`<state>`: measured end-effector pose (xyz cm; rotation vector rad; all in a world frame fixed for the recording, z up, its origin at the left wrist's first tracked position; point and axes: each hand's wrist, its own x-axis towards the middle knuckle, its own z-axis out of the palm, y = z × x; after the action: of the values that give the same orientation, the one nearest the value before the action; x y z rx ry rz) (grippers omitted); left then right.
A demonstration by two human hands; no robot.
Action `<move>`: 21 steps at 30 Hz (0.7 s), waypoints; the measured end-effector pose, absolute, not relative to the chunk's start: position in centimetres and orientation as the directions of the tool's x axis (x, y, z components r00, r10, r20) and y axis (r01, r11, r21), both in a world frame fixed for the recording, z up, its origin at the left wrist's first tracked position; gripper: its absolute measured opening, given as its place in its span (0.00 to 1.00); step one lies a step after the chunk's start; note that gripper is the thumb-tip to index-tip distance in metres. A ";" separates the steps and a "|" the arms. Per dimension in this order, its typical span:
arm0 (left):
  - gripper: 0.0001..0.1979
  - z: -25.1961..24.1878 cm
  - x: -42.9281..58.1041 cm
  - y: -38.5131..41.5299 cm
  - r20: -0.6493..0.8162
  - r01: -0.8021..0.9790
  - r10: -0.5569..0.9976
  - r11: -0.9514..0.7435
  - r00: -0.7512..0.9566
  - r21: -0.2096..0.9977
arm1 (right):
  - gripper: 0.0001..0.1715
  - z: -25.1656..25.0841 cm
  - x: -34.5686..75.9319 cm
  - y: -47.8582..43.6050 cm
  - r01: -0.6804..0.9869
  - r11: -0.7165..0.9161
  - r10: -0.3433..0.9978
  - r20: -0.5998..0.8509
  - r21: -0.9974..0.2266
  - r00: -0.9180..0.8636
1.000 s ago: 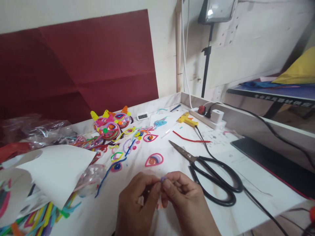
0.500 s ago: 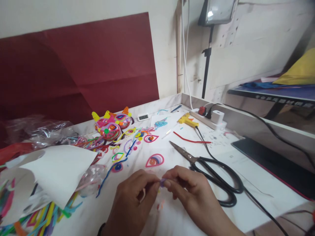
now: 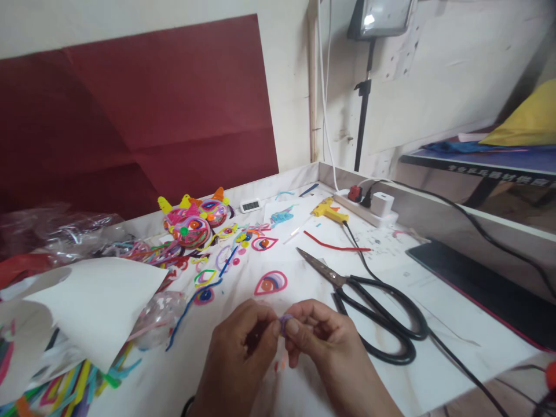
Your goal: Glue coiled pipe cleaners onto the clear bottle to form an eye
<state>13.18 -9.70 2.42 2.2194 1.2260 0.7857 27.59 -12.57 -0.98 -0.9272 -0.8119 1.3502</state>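
Note:
My left hand (image 3: 237, 356) and my right hand (image 3: 324, 341) meet low in the middle of the view, just above the white table (image 3: 434, 324). Both pinch a small purple coil of pipe cleaner (image 3: 285, 320) between thumbs and fingertips. Most of the coil is hidden by my fingers. A pink teardrop-shaped pipe cleaner piece (image 3: 271, 283) lies on the table just beyond my hands. Large black-handled scissors (image 3: 369, 304) lie to the right of my right hand.
A yellow glue gun (image 3: 330, 211), white power strip (image 3: 369, 211) and red pipe cleaner (image 3: 336, 244) lie at the back. Colourful coiled figures (image 3: 193, 223) and loose pipe cleaners (image 3: 78, 382) sit left, by white paper (image 3: 98, 304). A black cable (image 3: 456, 359) crosses right.
My hands stay together on the purple coil, with small shifts of the fingers. The view has swayed slightly; nothing on the table has moved.

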 end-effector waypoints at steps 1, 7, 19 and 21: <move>0.12 2.6 13.1 -9.6 0.244 0.596 0.859 -0.493 0.451 0.634 | 0.21 -1.0 27.8 -12.5 -0.403 -0.009 0.999 -0.026 -0.915 0.037; 0.09 3.5 12.9 -9.2 0.264 0.588 0.798 -0.584 0.541 0.560 | 0.09 -0.4 29.2 -12.5 0.096 0.202 0.979 0.202 -0.975 -0.005; 0.15 2.8 12.7 -9.8 0.022 0.522 0.870 -0.315 0.492 0.793 | 0.21 -0.6 28.9 -12.3 -0.349 -0.062 0.998 -0.062 -0.935 -0.010; 0.15 2.6 12.8 -9.9 0.047 0.510 0.877 -0.320 0.477 0.799 | 0.21 -0.7 28.8 -12.4 -0.421 -0.066 0.998 -0.060 -0.905 -0.027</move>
<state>12.80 -9.90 2.60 1.9829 1.1476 0.6307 28.79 -12.35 -0.67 -0.9192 -0.8597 1.4409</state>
